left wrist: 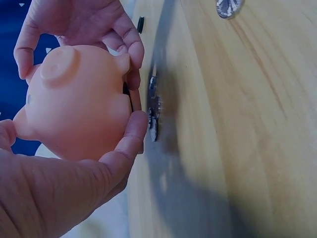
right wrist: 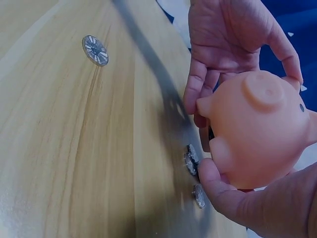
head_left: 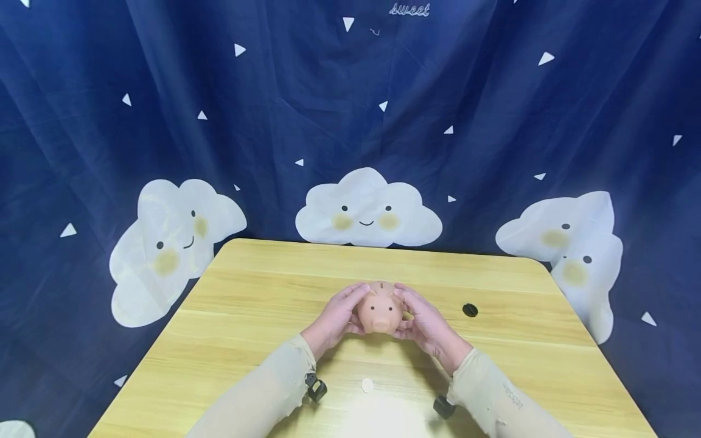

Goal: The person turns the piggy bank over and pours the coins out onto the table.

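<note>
A pink piggy bank (head_left: 380, 309) with a coin slot on top faces the head camera, lifted off the table between both hands. My left hand (head_left: 335, 317) grips one side, fingers curled under the belly and up by the ear. From the other side my right hand (head_left: 429, 322) holds it the same way. Both wrist views show the snout and short feet; something dark shows at the underside, partly hidden by fingers. Below the bank, several coins (right wrist: 191, 161) lie on the tabletop. Another coin (right wrist: 95, 50) lies apart, nearer the person; in the head view this coin (head_left: 367, 385) looks pale.
A round black cap-like disc (head_left: 470, 310) lies to the right of the hands on the wooden table (head_left: 246, 304). Behind the table hangs a dark blue curtain (head_left: 328, 91) with clouds and triangles. Black wrist devices (head_left: 315, 387) sit below both forearms.
</note>
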Demonstrator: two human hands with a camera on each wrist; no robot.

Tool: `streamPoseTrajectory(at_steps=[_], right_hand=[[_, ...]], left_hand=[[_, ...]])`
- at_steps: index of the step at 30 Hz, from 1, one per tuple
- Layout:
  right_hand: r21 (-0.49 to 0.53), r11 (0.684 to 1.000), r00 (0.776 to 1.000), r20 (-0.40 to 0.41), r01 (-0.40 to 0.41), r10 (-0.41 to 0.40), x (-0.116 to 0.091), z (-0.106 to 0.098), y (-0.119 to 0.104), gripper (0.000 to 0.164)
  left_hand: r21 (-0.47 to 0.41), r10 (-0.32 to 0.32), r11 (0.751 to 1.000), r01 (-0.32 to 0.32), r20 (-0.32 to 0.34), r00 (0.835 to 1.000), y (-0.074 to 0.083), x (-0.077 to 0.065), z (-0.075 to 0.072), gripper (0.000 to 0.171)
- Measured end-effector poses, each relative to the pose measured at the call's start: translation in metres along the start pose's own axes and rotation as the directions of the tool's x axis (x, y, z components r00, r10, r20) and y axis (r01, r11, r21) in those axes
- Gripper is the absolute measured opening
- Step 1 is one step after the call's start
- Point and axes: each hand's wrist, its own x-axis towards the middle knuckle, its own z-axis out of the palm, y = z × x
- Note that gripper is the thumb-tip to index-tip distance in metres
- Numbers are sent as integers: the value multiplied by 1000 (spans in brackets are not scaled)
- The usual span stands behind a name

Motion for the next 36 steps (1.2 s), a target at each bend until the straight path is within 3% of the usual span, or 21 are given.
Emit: streamPoseTrajectory(at_steps=[3,5,6,8,9,10,11,13,15,17,21,36], right_hand=[[-20,997,998,7,70,-70,-6,2,-9,70],[-83,974,978,7,210,-211,-12,3,-16,66],[-126,945,953,12,303,-304,-16,4,-19,64],[-182,863,880,32,471,-474,-23,4,-22,63],[-207,827,849,32,522,-528,-25,5,-22,63],[-216,812,835,28,542,-550,-26,5,-21,63],[-200,826,845,23,528,-534,-25,5,-19,63],[-148,898,908,-6,414,-419,-22,5,-12,61],[-101,964,967,-44,246,-251,-16,5,-4,61],[-65,990,990,-58,123,-127,-11,4,4,62],[-45,995,994,-67,87,-90,-4,2,12,64],[-33,998,997,-62,48,-50,-2,2,12,71]], left_hand=[[6,79,997,-79,-16,997,8,-3,2,76],[31,214,976,-213,-27,976,17,-8,4,71],[43,294,955,-293,-27,955,22,-11,5,69],[78,445,894,-442,-18,895,32,-17,8,65],[97,499,863,-495,-13,867,34,-19,9,64],[99,520,850,-517,-12,854,35,-20,10,63],[95,507,859,-503,-14,862,34,-20,10,63],[70,398,916,-395,-29,917,24,-18,11,64],[34,238,971,-237,-51,970,11,-14,10,66],[-6,118,993,-119,-60,991,-2,-9,9,70],[-31,79,996,-81,-54,995,-13,-1,6,72],[-32,36,999,-36,-7,999,-12,1,2,77]])
